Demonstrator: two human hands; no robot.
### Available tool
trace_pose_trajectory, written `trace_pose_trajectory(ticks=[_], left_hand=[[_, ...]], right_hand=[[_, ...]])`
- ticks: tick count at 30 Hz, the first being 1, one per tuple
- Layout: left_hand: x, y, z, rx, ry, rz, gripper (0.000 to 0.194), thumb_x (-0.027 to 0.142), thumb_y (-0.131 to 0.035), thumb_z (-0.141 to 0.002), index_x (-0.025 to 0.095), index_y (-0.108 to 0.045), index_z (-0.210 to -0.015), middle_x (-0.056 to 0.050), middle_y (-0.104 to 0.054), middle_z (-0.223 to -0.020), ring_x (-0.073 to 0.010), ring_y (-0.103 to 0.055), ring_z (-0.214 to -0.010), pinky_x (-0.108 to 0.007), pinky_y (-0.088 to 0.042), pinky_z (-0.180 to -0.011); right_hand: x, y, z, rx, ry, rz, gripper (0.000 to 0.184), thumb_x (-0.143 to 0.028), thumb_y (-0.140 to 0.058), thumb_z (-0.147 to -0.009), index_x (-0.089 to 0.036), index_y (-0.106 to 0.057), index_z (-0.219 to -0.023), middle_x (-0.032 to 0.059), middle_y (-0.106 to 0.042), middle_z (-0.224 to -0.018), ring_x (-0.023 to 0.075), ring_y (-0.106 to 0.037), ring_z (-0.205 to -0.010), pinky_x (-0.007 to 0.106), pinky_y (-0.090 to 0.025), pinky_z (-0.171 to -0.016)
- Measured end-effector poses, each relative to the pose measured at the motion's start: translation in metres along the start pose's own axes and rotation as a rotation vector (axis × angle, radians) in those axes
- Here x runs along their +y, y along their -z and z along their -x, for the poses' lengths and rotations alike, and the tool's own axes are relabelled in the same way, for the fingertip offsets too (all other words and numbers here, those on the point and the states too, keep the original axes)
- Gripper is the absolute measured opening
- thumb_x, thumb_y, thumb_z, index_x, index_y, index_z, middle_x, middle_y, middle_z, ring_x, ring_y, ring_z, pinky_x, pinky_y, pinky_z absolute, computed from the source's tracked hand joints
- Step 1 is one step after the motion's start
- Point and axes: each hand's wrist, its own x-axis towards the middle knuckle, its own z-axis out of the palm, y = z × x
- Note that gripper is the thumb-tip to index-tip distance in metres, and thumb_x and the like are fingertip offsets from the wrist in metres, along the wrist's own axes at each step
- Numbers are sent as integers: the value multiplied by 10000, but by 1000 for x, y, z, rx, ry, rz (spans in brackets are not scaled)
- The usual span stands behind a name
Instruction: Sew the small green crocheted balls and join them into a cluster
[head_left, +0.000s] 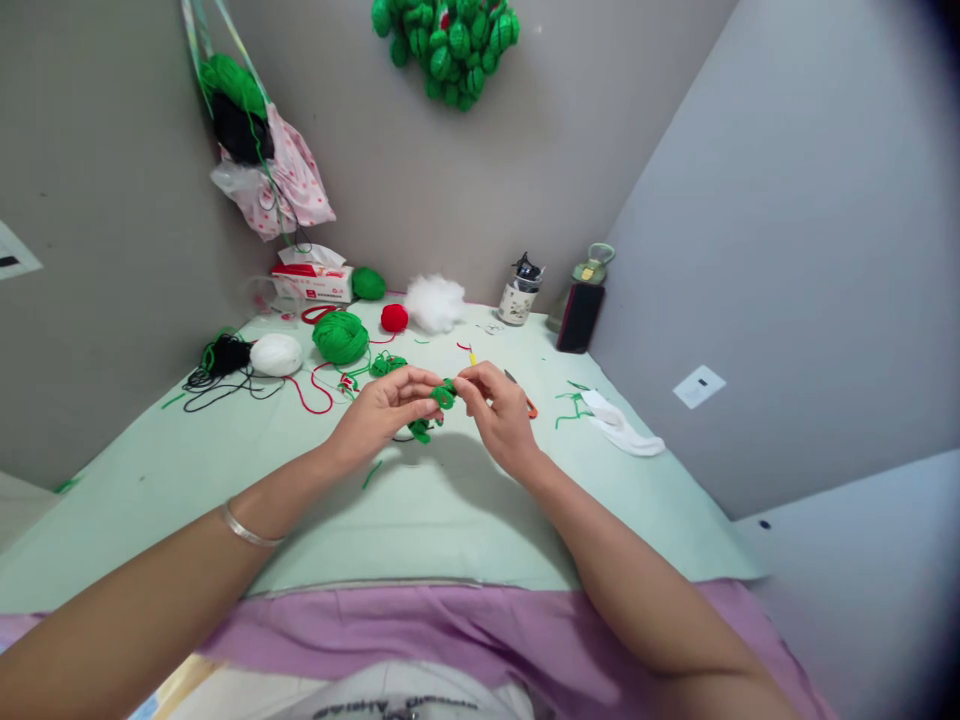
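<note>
Over the middle of the table, a small green crocheted piece (443,397) is held up between my two hands. My left hand (390,405) pinches it from the left, thumb below and fingers above. The thumb and forefinger of my right hand (498,412) close on its right edge. Whether a thin needle or strand is between those fingers is too small to tell. Just under the left fingers hangs or lies more green crochet work (420,431). Behind my hands rests another green crocheted bit (388,365). A yellow-tipped tool (472,357) shows just beyond the right fingers.
Green yarn (340,338), red yarn (394,318), white yarn (276,354) and black yarn (227,355) lie left and behind. White stuffing (435,303), a tissue box (322,282), a pen cup (519,300) and a phone (580,317) line the back. An orange-handled tool (532,408) lies right.
</note>
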Motion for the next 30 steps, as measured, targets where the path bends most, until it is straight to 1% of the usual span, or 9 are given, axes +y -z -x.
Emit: trace_pose_trajectory(ticks=[2,5,8,12,14,18,23,26,30], left_hand=[[0,0,0,16,10,-17,290,328,-735,-812,189,-628,-1043,-31,-732,-898,-170,-701,-786,-305,-531,-768],[2,0,0,41,13,-65,253,348,-725,-819,175,-636,-979,-14,-705,-782,-134,-646,-659,-262,-505,-655],[4,0,0,13,33,-81,252,327,-738,-802,173,-642,-977,-17,-704,-826,-108,-603,-627,-238,-479,-620],[5,2,-1,0,36,-79,279,304,-774,-757,185,-659,-982,-16,-717,-840,-116,-606,-653,-238,-475,-634],[5,2,-1,25,17,-110,240,352,-756,-776,179,-680,-924,-26,-723,-810,-119,-596,-645,-237,-463,-617],[4,2,0,58,37,-178,265,432,-738,-783,175,-703,-839,-29,-708,-753,-109,-544,-564,-226,-404,-515],[1,-1,-1,58,130,-53,285,423,-777,-733,165,-657,-747,-12,-653,-685,-98,-523,-529,-217,-416,-498],[2,-1,-2,41,158,8,284,414,-764,-755,157,-645,-748,-16,-652,-711,-93,-541,-548,-214,-423,-513],[6,-1,-2,46,177,40,283,407,-742,-788,144,-642,-764,-33,-684,-758,-85,-540,-546,-225,-448,-543]], right_hand=[[2,0,-2,-22,-90,-108,218,-355,-583,-929,-194,-598,-783,3,-563,-756,113,-504,-620,256,-415,-592],[4,0,-3,-66,-173,-237,250,-391,-621,-898,-186,-618,-753,-2,-574,-721,106,-500,-595,246,-409,-559],[7,1,-5,-85,-211,-315,260,-404,-652,-874,-178,-635,-747,-9,-589,-669,101,-489,-564,239,-394,-533],[7,3,-7,-101,-240,-349,279,-420,-681,-847,-172,-644,-723,-15,-585,-629,96,-471,-539,239,-378,-522],[7,3,-6,-129,-249,-354,279,-418,-678,-849,-170,-653,-724,-9,-591,-628,100,-466,-548,242,-374,-528],[5,1,-4,-188,-254,-338,299,-440,-671,-851,-171,-652,-722,-3,-590,-635,106,-452,-571,246,-360,-542],[3,-3,-1,-208,-240,-267,370,-507,-667,-839,-171,-625,-691,-12,-548,-617,103,-434,-567,243,-332,-535],[1,-2,-3,-221,-268,-301,367,-521,-654,-847,-171,-627,-740,-25,-521,-600,101,-432,-553,238,-338,-526],[2,1,-6,-185,-255,-358,339,-494,-652,-857,-171,-611,-765,-19,-557,-651,97,-469,-561,239,-378,-549]])
